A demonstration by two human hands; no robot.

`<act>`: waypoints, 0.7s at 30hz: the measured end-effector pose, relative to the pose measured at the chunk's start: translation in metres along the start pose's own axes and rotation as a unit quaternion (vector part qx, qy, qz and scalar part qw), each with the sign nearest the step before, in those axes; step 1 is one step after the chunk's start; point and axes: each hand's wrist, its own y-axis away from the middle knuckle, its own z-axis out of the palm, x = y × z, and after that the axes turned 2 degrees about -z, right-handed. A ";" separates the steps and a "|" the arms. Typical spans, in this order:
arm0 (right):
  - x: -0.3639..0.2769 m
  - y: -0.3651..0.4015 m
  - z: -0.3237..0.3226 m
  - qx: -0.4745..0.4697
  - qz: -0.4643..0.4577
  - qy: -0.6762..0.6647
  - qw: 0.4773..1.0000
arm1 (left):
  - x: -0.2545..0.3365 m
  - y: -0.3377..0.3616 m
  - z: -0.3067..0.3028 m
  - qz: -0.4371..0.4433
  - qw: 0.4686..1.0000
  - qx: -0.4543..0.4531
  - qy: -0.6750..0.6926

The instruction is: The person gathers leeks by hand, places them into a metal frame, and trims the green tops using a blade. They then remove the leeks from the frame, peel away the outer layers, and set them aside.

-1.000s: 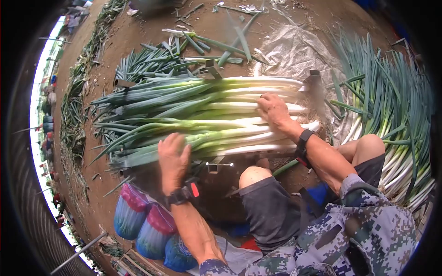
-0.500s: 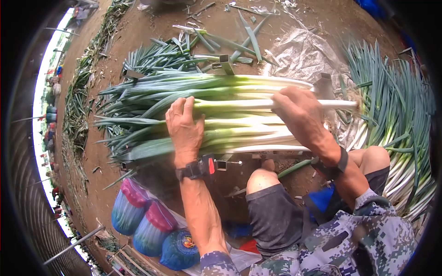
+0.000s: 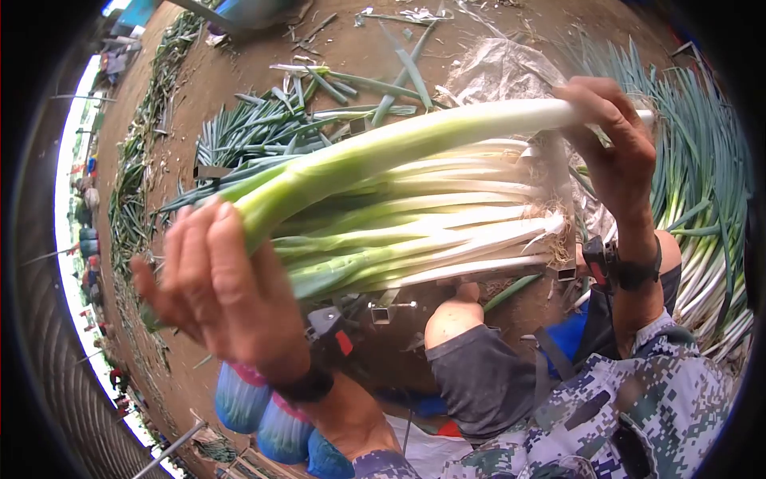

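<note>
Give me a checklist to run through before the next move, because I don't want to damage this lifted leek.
1. Right hand holding the white end of the lifted leek: ok.
2. Left hand holding its green part: ok.
3. Lifted leek straight between the hands: not ok, it bows.
4. Its leaf tips undamaged: cannot tell, the left hand hides much of that end.
5. Root ends of the laid-out leeks lined up: not ok, the nearer ones reach farther right than some of the far ones.
</note>
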 end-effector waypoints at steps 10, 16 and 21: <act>0.024 0.041 0.081 0.002 0.079 -0.037 0.996 | -0.049 0.049 0.035 -0.035 0.987 -0.121 0.096; 0.011 0.083 0.135 -0.087 0.130 0.031 0.987 | -0.047 0.149 0.068 -0.204 0.901 -0.351 0.154; 0.015 0.093 0.142 -0.062 0.152 0.010 0.986 | -0.035 0.143 0.065 -0.278 0.917 -0.240 0.155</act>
